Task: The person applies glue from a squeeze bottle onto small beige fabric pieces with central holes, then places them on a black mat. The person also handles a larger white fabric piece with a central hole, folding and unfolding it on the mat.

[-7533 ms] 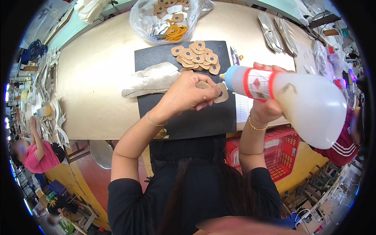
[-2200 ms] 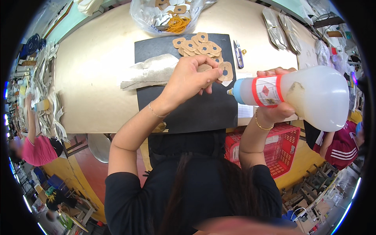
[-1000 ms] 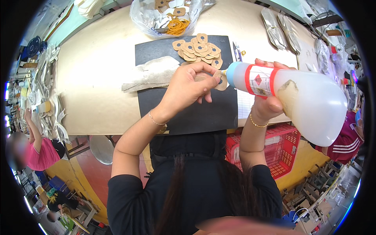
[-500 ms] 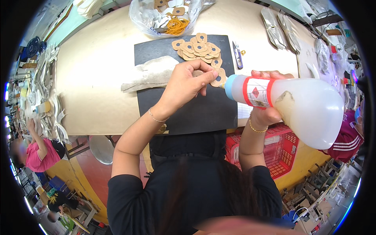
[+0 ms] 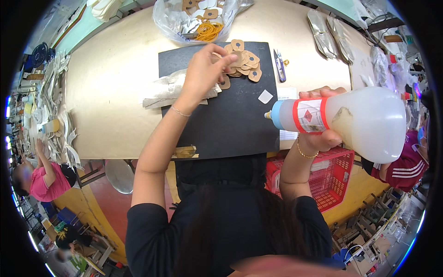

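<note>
Translucent glue bottle (image 5: 355, 122), partly full

Can't see much of what the left hand (image 5: 205, 74) is doing, since its fingertips cover part of the pile of tan cardboard discs (image 5: 242, 62), so whether it's pinching one or just touching is anyone's guess. The right hand (image 5: 323, 134) is mostly behind the big translucent plastic squeeze bottle with a blue nozzle (image 5: 341, 121) (only fingertips and thumb peek out). The clear plastic bag of tags and orange rubber bands (image 5: 198, 21) is cut off at the top edge. The label print is too small to make out.
</note>
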